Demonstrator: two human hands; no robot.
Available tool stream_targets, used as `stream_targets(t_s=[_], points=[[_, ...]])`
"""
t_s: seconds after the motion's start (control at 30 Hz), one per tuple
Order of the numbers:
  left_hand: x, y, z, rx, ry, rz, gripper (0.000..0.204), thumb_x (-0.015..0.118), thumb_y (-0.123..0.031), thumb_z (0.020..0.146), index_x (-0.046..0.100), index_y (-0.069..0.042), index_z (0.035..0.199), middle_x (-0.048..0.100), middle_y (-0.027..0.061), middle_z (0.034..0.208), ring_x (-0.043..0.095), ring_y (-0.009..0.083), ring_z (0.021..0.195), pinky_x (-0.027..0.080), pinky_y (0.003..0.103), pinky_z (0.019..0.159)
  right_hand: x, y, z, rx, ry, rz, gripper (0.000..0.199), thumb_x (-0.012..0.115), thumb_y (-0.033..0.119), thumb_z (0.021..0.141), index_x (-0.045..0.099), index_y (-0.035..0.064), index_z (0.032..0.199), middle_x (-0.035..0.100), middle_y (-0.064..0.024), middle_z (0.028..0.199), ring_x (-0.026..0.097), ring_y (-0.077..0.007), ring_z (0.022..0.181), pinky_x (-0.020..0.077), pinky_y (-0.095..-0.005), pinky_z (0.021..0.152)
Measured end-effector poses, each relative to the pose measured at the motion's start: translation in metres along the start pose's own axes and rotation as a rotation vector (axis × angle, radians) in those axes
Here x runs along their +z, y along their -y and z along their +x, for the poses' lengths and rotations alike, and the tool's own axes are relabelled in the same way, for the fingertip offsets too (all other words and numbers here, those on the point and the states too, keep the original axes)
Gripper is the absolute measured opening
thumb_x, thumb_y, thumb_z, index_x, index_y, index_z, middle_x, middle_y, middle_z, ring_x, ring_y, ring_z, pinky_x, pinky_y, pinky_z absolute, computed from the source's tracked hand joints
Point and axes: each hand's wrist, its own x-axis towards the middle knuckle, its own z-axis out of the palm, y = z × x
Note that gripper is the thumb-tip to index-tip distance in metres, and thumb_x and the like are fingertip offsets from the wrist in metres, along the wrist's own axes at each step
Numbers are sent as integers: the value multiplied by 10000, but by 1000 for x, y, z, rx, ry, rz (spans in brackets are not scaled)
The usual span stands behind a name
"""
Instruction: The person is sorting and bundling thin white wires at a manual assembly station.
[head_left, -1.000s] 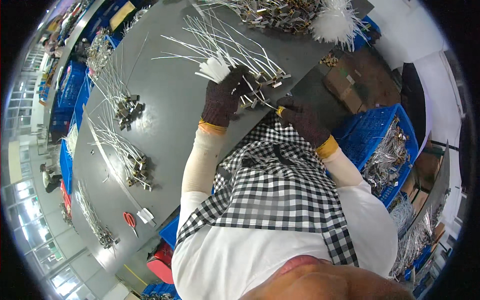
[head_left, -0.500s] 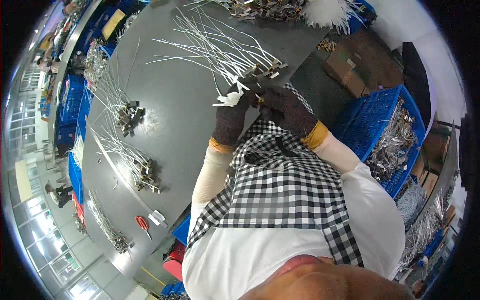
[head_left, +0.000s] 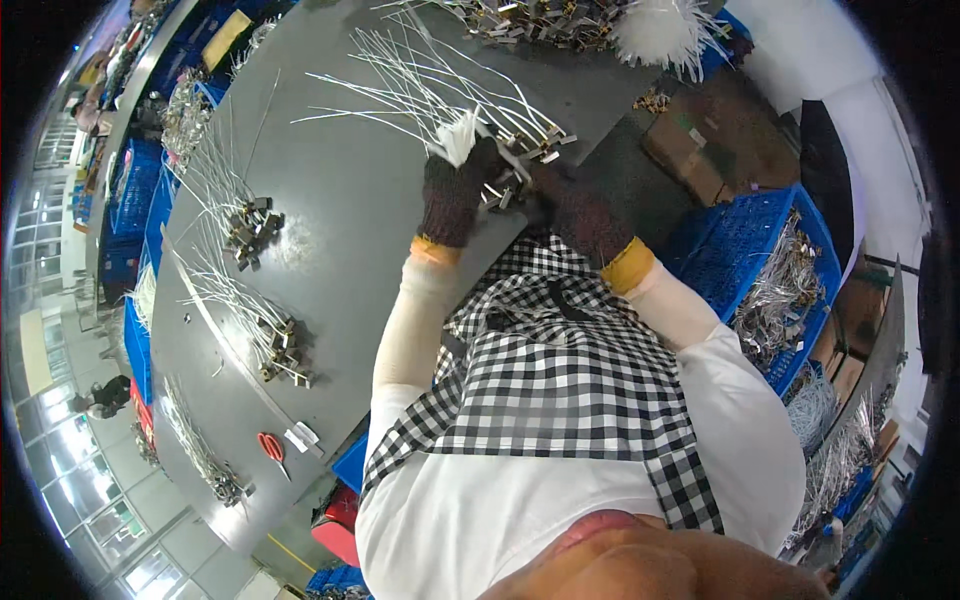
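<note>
My left hand [head_left: 462, 180], in a dark knit glove, is closed round a tuft of short white strips [head_left: 457, 137] that fans out above its fingers. It is over the grey table [head_left: 350, 220], beside a bunch of thin white wires [head_left: 420, 95] with small metal end pieces [head_left: 540, 142]. More small metal pieces [head_left: 505, 190] show between my hands. My right hand [head_left: 585, 215], gloved the same, is at the table's edge by these pieces. Its fingers are dark and blurred, so their grip is unclear.
Further wire bunches [head_left: 255, 232] lie on the table's left, near red-handled scissors [head_left: 271, 450]. At the far edge are a heap of metal-ended pieces [head_left: 545, 20] and a white tuft [head_left: 665, 35]. A blue crate [head_left: 760, 240] of wires stands right, below a brown carton [head_left: 710, 150].
My left hand has moved up and slightly left, and the white strips now point upward. My right hand has drawn a little away from it. Metal pieces have come into sight between them.
</note>
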Motion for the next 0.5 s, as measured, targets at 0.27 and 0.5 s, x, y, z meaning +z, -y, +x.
stream_targets(t_s=[0.27,0.5], points=[[-77,49,11,-336,-319,497,516,668,-523,833,711,-30,978,709,173,853,679,356,854,494,435,719,-107,43,81,-634,-159,-1805,373,525,256,966,568,58,1279,561,-195,1272,566,-334,1147,459,-391,1000],[-56,60,-7,-581,-288,397,490,733,-476,803,710,-14,962,678,80,765,617,166,685,465,337,628,-104,48,144,-282,42,-1478,551,489,455,964,513,62,1349,471,-214,1407,454,-343,1298,352,-413,1092]])
